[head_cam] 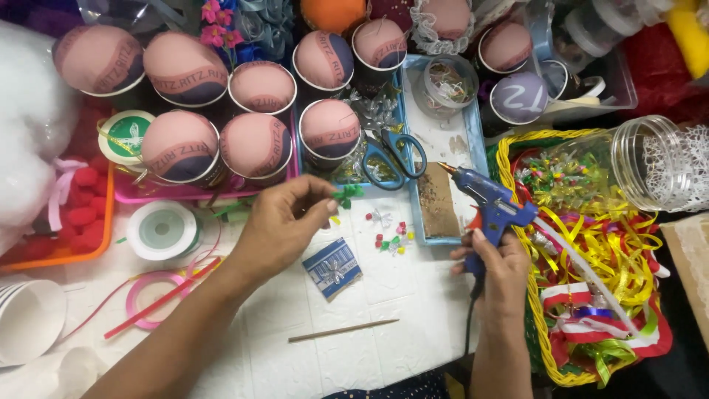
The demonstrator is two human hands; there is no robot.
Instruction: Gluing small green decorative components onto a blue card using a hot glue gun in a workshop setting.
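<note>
In the head view, a small green bow (346,193) is being pinched between the thumb and fingertips of the left hand (284,225), raised over the white table (369,310). A blue glue gun (489,205) is being gripped by the right hand (501,270), which is clenched round its handle, the nozzle being pointed far and left toward the bow but kept apart from it. Just near of the bow, small beads (390,238) and a blue card (333,267) are lying on the table, with a thin stick (343,329) nearer still. Blue scissors (395,155) are lying in a tray (476,140) beyond. Cloth-covered cups (255,144) are being kept at the far left, and a ribbon basket (543,347) at the right.
</note>
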